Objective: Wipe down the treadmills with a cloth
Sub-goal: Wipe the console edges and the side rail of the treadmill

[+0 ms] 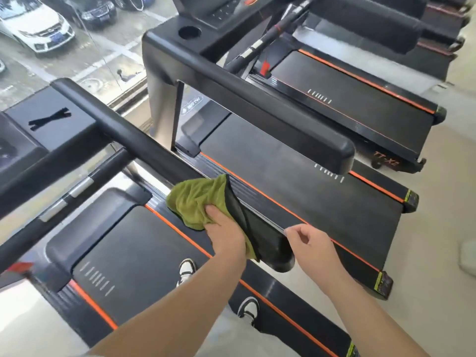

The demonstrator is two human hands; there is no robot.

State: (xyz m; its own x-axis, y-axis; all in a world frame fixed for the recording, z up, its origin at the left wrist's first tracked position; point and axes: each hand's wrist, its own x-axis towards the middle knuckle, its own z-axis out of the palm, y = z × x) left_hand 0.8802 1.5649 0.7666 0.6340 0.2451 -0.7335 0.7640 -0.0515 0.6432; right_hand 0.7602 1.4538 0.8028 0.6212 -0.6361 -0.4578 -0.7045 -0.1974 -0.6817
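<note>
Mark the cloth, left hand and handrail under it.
cloth (190, 197), head view, green folds beyond the fingers.
left hand (225, 231), head view, back of the hand.
handrail (134, 140), head view, bare black top above the cloth.

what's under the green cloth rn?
The near treadmill's black handrail. The green cloth wraps over it near its rounded end, held there by the left hand. The rail surface beneath cloth and hand is hidden.

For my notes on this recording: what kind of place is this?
Probably a gym or treadmill showroom: several treadmills stand side by side, and a window looks down on parked cars. The left hand holds a green cloth on a handrail.
</note>
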